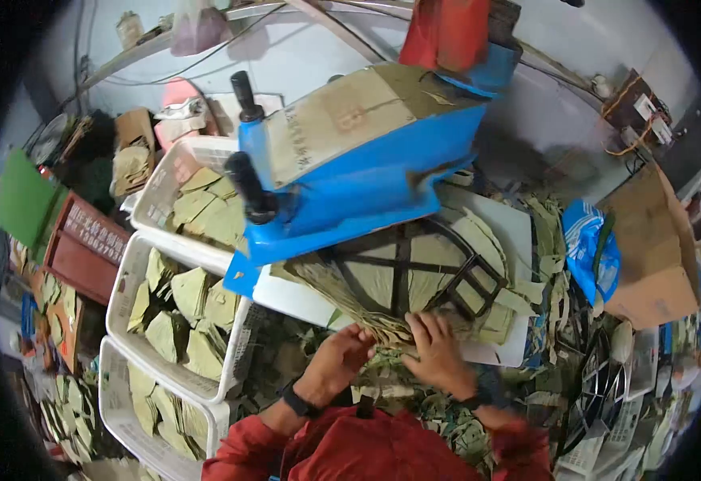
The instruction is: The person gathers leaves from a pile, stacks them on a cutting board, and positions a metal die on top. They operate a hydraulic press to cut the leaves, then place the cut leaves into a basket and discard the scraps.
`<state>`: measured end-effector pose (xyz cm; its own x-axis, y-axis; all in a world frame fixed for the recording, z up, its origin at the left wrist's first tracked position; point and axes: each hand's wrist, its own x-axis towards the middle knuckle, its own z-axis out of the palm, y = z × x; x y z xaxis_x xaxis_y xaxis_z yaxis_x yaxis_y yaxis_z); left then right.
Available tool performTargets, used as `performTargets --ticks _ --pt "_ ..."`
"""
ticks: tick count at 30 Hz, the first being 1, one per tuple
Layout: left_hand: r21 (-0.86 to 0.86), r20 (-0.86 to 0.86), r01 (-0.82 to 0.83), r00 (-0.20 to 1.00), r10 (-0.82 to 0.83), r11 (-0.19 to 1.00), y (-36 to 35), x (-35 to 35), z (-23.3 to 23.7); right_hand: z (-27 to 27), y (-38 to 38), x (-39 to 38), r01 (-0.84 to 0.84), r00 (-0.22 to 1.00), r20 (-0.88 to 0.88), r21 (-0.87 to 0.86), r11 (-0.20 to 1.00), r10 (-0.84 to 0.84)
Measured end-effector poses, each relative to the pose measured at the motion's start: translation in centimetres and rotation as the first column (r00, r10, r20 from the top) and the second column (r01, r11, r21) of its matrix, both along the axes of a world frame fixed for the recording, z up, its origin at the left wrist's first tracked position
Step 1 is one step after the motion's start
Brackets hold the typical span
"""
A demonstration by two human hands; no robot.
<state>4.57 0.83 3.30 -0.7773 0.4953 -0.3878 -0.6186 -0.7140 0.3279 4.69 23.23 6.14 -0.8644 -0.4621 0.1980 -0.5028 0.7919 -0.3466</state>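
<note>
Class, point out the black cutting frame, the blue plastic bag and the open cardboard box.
Black cutting frame [401, 276]: head view, on its central bar.
Blue plastic bag [581, 240]: head view, on its printed side.
Open cardboard box [643, 268]: head view, on its side wall.

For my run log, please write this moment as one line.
left hand: at leaf stack near edge | right hand: fingers on same edge | black frame: lying on leaves | blue machine: beyond hands
</note>
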Motion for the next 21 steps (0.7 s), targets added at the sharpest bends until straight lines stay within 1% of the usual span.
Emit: performTargets --ticks 1,3,4,5,6,7,8,9,10,11,12,13,15,16,17,18,19,20,21 --pt "-0.017 0.026 -0.015 1.000 0.016 1.000 0.1 -0.5 3.4 -1.5 -0.3 -0.1 0.050 0.999 0.008 0.013 0.999 -0.050" --pt "-0.048 0.024 0.050 0.999 -0.048 0.998 -0.3 -1.7 5.0 -2.7 0.3 -1.1 0.152 0.988 0.022 0.062 0.986 -0.154" --pt "-0.063 0.020 0.080 0.997 -0.078 0.995 -0.7 -2.3 4.9 -1.1 0.5 -2.1 0.278 0.940 0.225 -0.074 0.958 -0.256" --pt "-0.072 -0.068 0.151 0.986 -0.155 0.986 -1.3 -2.7 4.0 1.2 1.1 -3.4 0.422 0.849 0.425 -0.186 0.887 -0.315" --pt "-0.174 -0.143 0.206 0.962 -0.232 0.963 -1.4 -3.2 3.5 2.6 1.7 -4.1 0.570 0.723 0.610 -0.263 0.778 -0.323" --pt "-0.278 -0.215 0.245 0.926 -0.309 0.929 -1.4 -3.9 3.2 0.4 2.7 -5.0 0.528 0.837 0.501 -0.638 0.561 -0.218" --pt "-0.379 -0.281 0.267 0.879 -0.386 0.886 -1.1 -4.6 2.9 -1.0 4.0 -5.2 0.607 0.792 0.598 -0.756 0.245 -0.118" --pt "-0.547 -0.386 0.241 0.777 -0.497 0.802 -0.5 -5.4 2.2 0.3 4.5 -5.6 0.630 0.776 0.595 -0.731 0.261 -0.207" --pt "-0.673 -0.563 0.074 0.595 -0.574 0.736 0.5 -6.7 2.5 1.4 4.8 -5.8 0.655 0.754 0.587 -0.706 0.270 -0.294" --pt "-0.726 -0.670 -0.131 0.358 -0.651 0.675 2.1 -8.4 3.1 1.2 5.2 -5.6 0.679 0.728 0.646 -0.725 0.117 -0.229" --pt "-0.696 -0.693 -0.348 0.096 -0.715 0.628 3.9 -10.0 3.8 0.8 5.8 -5.7 0.691 0.710 0.687 -0.722 -0.036 -0.152" --pt "-0.701 -0.631 -0.423 -0.009 -0.776 0.574 6.0 -11.1 4.3 0.6 6.3 -5.7 0.693 0.700 0.712 -0.698 -0.183 -0.065" --pt "-0.658 -0.450 -0.587 -0.196 -0.871 0.472 9.8 -13.1 4.9 0.4 5.6 -4.4 0.669 0.737 0.649 -0.740 0.067 -0.186" --pt "-0.803 -0.190 -0.483 -0.350 -0.917 0.351 11.1 -14.4 4.3 0.5 5.0 -3.9 0.647 0.760 0.602 -0.740 0.187 -0.245" --pt "-0.725 -0.381 -0.432 -0.398 -0.835 0.537 12.2 -15.6 -1.5 2.4 3.8 -3.5 0.645 0.759 0.376 -0.542 0.538 -0.531" --pt "-0.612 -0.554 -0.358 -0.442 -0.706 0.705 13.0 -16.1 -6.8 2.7 3.4 -3.4 0.607 0.787 0.335 -0.576 0.549 -0.518" --pt "-0.686 -0.727 0.133 -0.157 -0.668 0.715 13.6 -16.0 -6.3 2.8 3.4 -3.1 0.573 0.807 0.296 -0.602 0.556 -0.510" --pt "-0.471 -0.713 0.540 0.233 -0.662 0.697 14.3 -15.9 -5.6 2.9 3.9 -2.2 0.544 0.823 0.265 -0.624 0.561 -0.502" --pt "-0.585 -0.704 0.452 0.130 -0.698 0.674 13.1 -16.1 -2.7 -0.2 6.8 -1.7 0.605 0.743 0.167 -0.583 0.542 -0.649"
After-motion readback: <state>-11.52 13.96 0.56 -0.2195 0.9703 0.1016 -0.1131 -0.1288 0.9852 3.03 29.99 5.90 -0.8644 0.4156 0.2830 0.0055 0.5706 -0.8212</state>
